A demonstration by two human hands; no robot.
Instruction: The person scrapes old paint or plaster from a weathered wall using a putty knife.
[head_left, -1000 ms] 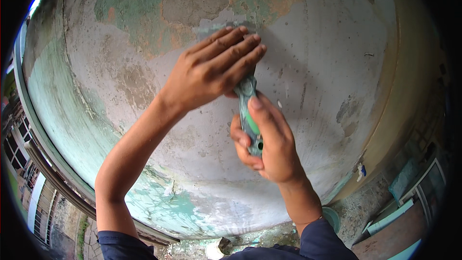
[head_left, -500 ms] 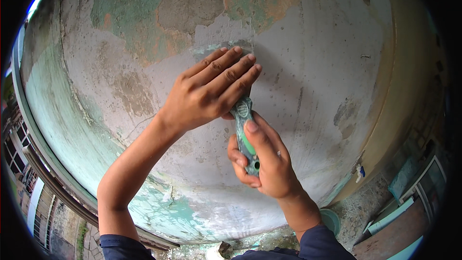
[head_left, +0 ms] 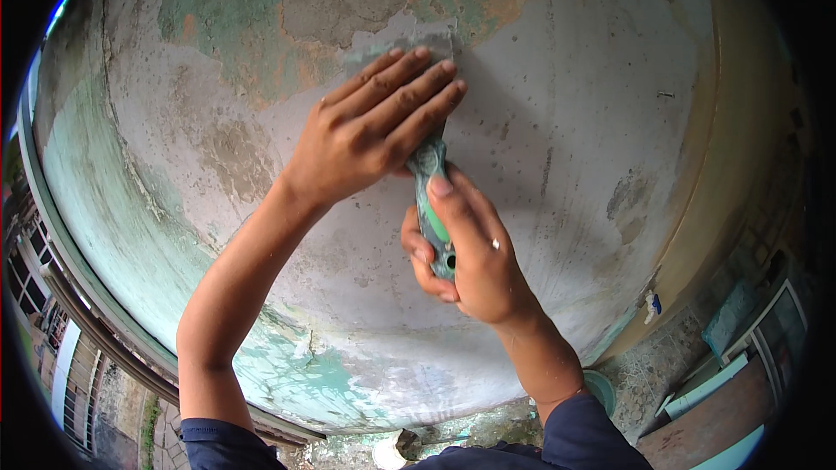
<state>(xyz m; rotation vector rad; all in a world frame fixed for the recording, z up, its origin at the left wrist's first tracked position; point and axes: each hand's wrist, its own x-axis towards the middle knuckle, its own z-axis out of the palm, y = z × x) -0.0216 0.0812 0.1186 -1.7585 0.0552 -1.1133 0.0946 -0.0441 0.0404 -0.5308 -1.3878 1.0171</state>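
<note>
My right hand (head_left: 475,248) is wrapped round the handle of a scraper (head_left: 433,213), a worn grey-green grip with a bright green inlay and a hole at its end. The scraper points up along a grey, patchy wall (head_left: 522,296). My left hand (head_left: 370,126) lies flat over the blade, fingers stretched and side by side, pointing up and right. Most of the blade is hidden beneath it. Just above the fingertips, bare grey wall meets old green and orange paint (head_left: 235,26) with ragged edges.
At the wall's foot stands a whitish container (head_left: 389,453). A teal bucket (head_left: 601,392) is right of my right forearm. A small blue-handled tap (head_left: 652,306) juts out low on the right. Framed panels (head_left: 779,331) lean beyond it. A pipe (head_left: 96,335) runs along the left side.
Both hands and the scraper have slid up the wall and slightly left, toward the painted patch. Their hold is the same.
</note>
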